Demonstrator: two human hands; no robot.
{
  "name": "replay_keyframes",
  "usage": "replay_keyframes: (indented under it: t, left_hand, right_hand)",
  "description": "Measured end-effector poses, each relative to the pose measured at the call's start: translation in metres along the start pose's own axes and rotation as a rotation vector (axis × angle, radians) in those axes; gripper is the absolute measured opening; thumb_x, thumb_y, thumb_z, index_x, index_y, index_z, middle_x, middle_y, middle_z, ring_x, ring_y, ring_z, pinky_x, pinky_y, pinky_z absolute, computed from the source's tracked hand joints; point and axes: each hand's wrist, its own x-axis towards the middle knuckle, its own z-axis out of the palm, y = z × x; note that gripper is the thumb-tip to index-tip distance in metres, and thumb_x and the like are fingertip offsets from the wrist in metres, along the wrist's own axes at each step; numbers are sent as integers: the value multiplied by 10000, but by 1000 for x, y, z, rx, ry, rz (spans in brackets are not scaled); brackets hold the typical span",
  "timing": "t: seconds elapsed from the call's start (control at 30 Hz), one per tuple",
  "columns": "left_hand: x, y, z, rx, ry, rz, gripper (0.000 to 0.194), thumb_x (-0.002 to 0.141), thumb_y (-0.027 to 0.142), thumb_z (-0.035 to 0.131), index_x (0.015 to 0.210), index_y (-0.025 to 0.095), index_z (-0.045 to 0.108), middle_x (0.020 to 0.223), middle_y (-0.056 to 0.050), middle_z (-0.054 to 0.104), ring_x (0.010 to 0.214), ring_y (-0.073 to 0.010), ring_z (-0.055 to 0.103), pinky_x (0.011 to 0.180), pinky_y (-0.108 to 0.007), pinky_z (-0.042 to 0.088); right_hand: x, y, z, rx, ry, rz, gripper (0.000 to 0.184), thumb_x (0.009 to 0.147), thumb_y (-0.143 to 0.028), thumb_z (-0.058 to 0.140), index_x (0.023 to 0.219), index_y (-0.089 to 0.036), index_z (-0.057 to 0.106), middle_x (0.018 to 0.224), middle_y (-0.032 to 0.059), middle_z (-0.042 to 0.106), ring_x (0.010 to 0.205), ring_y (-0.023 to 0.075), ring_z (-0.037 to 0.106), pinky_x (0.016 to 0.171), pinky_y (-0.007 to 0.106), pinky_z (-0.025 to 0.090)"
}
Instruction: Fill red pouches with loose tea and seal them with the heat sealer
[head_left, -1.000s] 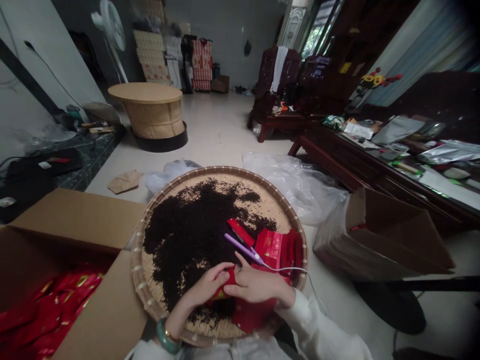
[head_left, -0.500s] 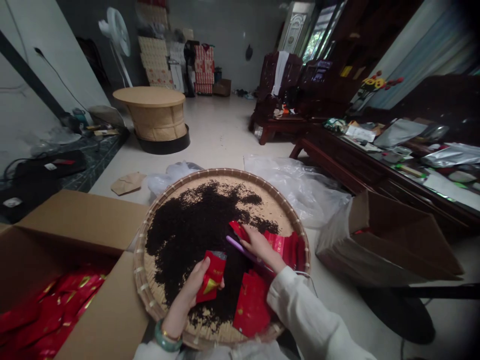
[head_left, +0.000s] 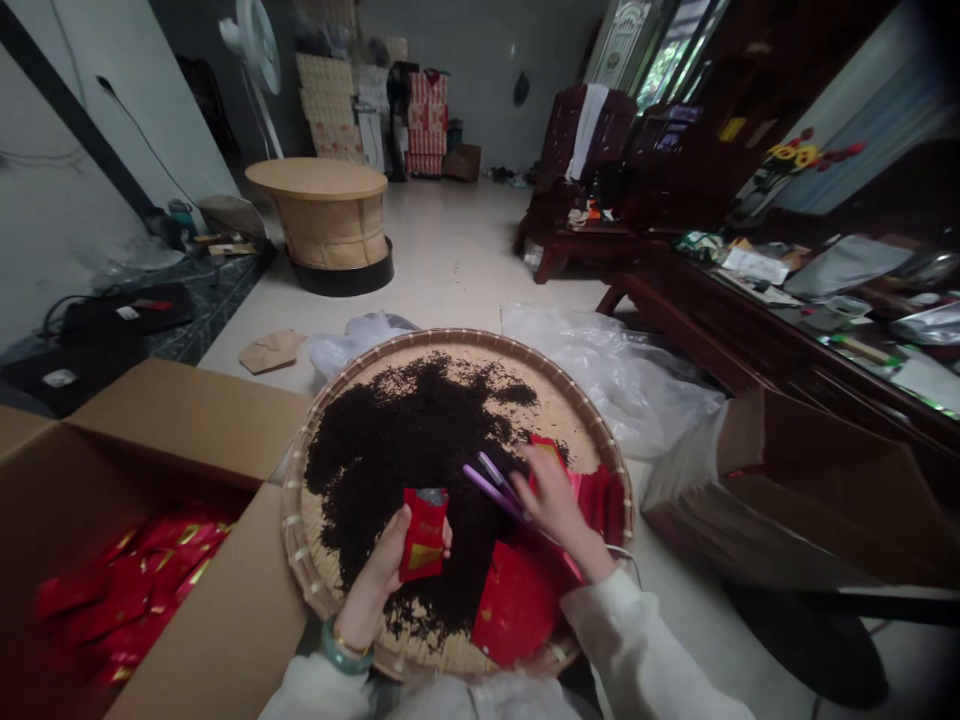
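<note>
Red foil-like packets (head_left: 146, 575) lie heaped in the open cardboard box (head_left: 214, 600) beyond the left rim of the round woven tray (head_left: 295, 530), so a good batch looks already finished; whether each one is sealed is too small to tell. Plenty seems left: dark, leaf-like material (head_left: 397, 440) covers much of the tray, from its left side across the middle and toward the far edge, with a thinner scatter near the front edge.

The left hand (head_left: 390, 552) grips a red pouch (head_left: 424, 540) upright above the front half of the tray. A greyish patch shows at its top, which suggests the mouth is not closed yet; how full it is cannot be seen.

The right hand (head_left: 555, 497) is toward the tray's right side, fingers partly spread, just beside a purple tool (head_left: 491, 488) whose two arms stand slightly apart. Another red packet (head_left: 547, 443) shows right behind those fingers; I cannot tell whether they hold it.

More red pouches (head_left: 606, 497) stand bunched against the right rim, and a larger red piece (head_left: 510, 605) lies flat near the front-right edge. These look like stock not yet used, though that is a judgement.
</note>
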Motion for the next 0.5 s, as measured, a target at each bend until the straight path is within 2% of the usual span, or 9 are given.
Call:
replay_keyframes:
  t: [0.03,0.1,0.13,0.2,0.27,0.37,0.43,0.5]
  left_hand:
    - [0,0,-2,-10,8,10,647,694,656,662,1062,124,644,655,-31,647,628,-190,630,605,-297,503]
    - [0,-2,-8,-29,31,12,667,725,666,623,1110,121,628,697,-54,676,692,-218,659,672,-339,524]
    - [-1,-3,-12,-37,41,5,675,738,670,605,1130,120,621,738,-72,695,737,-235,673,709,-363,530]
    - [-3,-6,-21,-46,53,-3,688,735,676,604,1147,125,616,839,-106,723,817,-266,686,759,-399,534]
    - [-4,-9,-27,-37,52,6,689,701,667,649,1146,142,622,925,-122,731,871,-289,687,787,-423,535]
    - [-5,-12,-29,-1,46,23,680,643,643,716,1123,167,637,994,-120,730,923,-313,680,811,-447,533]
    - [-5,-12,-28,24,44,37,679,616,636,740,1109,179,644,1007,-114,728,944,-325,674,813,-455,533]
    - [-4,-12,-26,44,51,58,680,600,647,742,1100,195,649,1011,-105,727,960,-334,668,807,-454,535]
  right_hand:
    - [-6,-17,8,66,-144,-171,532,887,-346,518,1381,-166,441,1365,163,500,1281,274,444,1052,455,394]
    - [-20,-50,28,98,-374,-416,843,716,-504,716,1436,-232,372,1510,115,329,1402,330,248,1128,514,273]
    - [-26,-63,38,82,-437,-457,932,652,-521,767,1446,-265,352,1536,93,281,1422,332,193,1156,520,205]
    - [-33,-79,58,37,-521,-502,943,633,-524,784,1442,-291,358,1550,80,247,1435,340,140,1171,542,110]
    - [-30,-84,74,6,-549,-518,885,683,-515,753,1439,-258,372,1547,108,247,1437,347,124,1169,554,75]
    - [-9,-84,91,-21,-503,-491,710,822,-413,646,1438,-181,379,1547,160,219,1440,343,107,1160,568,93]
    - [10,-86,100,-19,-451,-442,608,873,-345,579,1430,-188,391,1561,151,171,1443,342,78,1146,587,101]
    - [28,-95,110,89,-443,-393,602,864,-365,581,1421,-224,401,1574,121,139,1444,352,29,1132,612,63]
